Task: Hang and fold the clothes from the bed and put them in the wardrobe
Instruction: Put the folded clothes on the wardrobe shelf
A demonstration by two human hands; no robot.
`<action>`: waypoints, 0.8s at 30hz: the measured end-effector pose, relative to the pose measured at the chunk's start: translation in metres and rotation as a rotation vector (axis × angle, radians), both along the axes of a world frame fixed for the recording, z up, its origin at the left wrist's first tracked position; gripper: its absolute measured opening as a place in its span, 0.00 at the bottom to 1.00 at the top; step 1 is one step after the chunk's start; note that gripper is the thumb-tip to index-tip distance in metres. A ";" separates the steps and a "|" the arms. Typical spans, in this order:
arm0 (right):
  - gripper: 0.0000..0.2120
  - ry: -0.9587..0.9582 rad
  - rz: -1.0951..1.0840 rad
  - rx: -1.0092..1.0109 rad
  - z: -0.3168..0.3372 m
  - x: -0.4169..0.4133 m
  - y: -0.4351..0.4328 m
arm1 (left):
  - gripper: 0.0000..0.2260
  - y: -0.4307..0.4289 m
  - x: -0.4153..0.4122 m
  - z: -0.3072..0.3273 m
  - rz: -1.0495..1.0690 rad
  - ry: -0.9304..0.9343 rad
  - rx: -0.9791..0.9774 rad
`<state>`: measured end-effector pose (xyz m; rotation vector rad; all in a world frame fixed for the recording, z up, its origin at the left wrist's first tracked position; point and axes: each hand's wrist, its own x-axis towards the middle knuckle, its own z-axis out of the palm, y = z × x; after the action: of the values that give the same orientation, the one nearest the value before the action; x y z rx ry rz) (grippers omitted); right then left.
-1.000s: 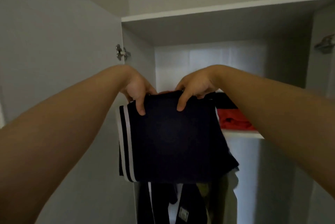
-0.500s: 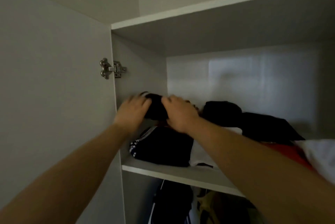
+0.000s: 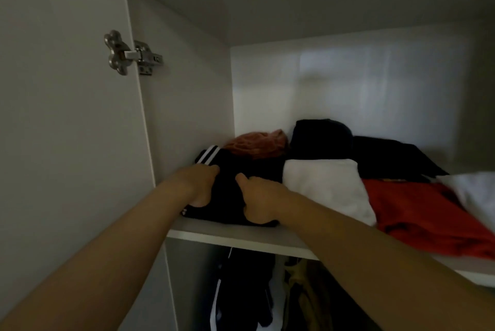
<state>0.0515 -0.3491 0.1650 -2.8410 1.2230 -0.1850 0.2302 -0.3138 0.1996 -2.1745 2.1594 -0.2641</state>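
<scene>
A folded black garment with white stripes [image 3: 230, 197] lies at the left end of the wardrobe shelf [image 3: 241, 237], close to the side wall. My left hand [image 3: 202, 186] grips its left side, fingers over the top and thumb low at the front. My right hand [image 3: 258, 202] holds its right front corner, thumb on top and fingers curled under the edge. The garment's underside and back are hidden.
Behind it lies a rust-orange garment [image 3: 257, 143] and a black pile [image 3: 321, 138]. A white folded piece [image 3: 326, 186] and a red one [image 3: 417, 213] fill the shelf to the right. The open door [image 3: 67, 116] with its hinge [image 3: 128, 53] stands left. Dark clothes [image 3: 246, 290] hang below.
The black garment went from hanging in my hands in front of the wardrobe onto the shelf. Both hands now grasp it lower, near the shelf's front edge.
</scene>
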 end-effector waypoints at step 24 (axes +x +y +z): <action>0.15 -0.304 -0.950 -0.165 0.001 -0.320 0.069 | 0.28 -0.007 -0.331 -0.054 -0.802 0.122 -0.217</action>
<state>-0.2682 -0.2806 0.1660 -1.9632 2.4059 -0.7228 -0.1006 -0.3209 0.1452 -1.2954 3.0949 -0.4186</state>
